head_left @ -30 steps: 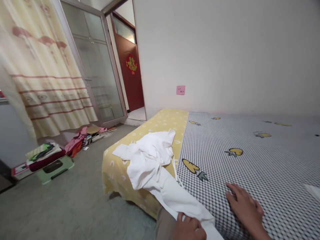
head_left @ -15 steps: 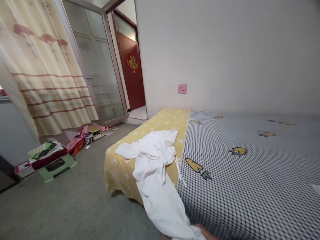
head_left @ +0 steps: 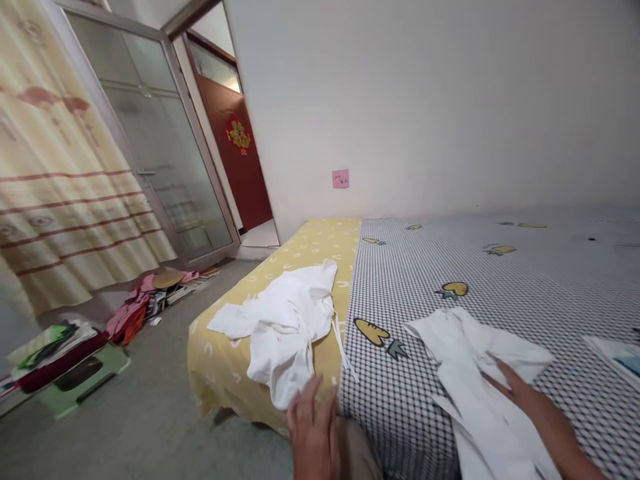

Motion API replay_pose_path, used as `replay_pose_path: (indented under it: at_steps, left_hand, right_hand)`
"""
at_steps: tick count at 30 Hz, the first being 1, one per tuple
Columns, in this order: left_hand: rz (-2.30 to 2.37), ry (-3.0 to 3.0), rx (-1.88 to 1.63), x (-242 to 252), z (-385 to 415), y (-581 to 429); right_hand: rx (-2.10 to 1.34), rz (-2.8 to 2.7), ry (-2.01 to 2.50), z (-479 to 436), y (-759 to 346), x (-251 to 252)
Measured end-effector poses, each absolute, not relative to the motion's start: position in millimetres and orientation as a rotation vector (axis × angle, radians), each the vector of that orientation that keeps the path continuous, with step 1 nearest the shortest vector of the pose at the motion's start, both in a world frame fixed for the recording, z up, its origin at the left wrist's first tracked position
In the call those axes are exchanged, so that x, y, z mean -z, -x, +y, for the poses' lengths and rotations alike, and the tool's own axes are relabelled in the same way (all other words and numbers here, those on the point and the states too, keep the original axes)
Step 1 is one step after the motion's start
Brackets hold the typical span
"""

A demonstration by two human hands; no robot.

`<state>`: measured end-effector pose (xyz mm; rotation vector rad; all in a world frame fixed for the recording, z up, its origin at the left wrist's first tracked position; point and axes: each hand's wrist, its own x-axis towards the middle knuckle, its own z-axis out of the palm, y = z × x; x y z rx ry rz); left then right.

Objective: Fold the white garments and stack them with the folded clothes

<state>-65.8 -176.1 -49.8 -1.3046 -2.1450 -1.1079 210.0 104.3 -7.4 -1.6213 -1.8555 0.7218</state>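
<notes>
A crumpled white garment [head_left: 285, 327] with thin ties lies on the yellow patterned cloth at the bed's left edge. My left hand [head_left: 314, 430] is open just in front of its near end, fingers stretched out; whether they touch the fabric I cannot tell. On the checkered sheet to the right lies a second white piece of clothing [head_left: 463, 367], running down past the bottom of the view. Over it my right hand [head_left: 527, 400] reaches in from the lower right, its fingers extended and apart against the fabric.
The bed's checkered sheet [head_left: 415, 267] meets the wall. A white and blue item [head_left: 617, 357] lies at the right edge. Left of the bed, a green stool [head_left: 83, 383] carries folded cloths, with piled clothes and books [head_left: 155, 297] behind it. A glass door [head_left: 150, 127] stands beyond.
The view has turned right. The long white cloth stretching to the bottom has left the yellow side, and white clothing now lies on the checkered sheet. Both hands have come into clear view.
</notes>
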Motion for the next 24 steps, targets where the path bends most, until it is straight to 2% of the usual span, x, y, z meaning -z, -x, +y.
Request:
replay_pose_path:
  at_steps: [4,9,13,18,24]
  left_hand:
    - [-1.966,1.591,0.611,4.7,-116.6,124.4]
    - [-2.255,1.701,0.246,-4.6,-66.5,199.0]
    - [-2.61,1.438,0.116,-7.8,-39.3,237.1]
    - [-2.801,1.333,0.087,-10.6,-14.7,248.2]
    - [-2.934,1.46,0.156,-18.9,-16.6,239.7]
  right_hand:
    - [-0.736,-1.88,1.727,102.7,-199.0,20.5]
    - [-0.74,-1.851,1.745,104.1,-201.3,29.7]
    - [-0.735,-1.893,1.808,112.2,-203.3,38.4]
    - [-0.697,-1.801,1.794,117.6,-206.3,55.7]
    - [-0.963,-1.11,1.294,112.0,-212.4,54.9]
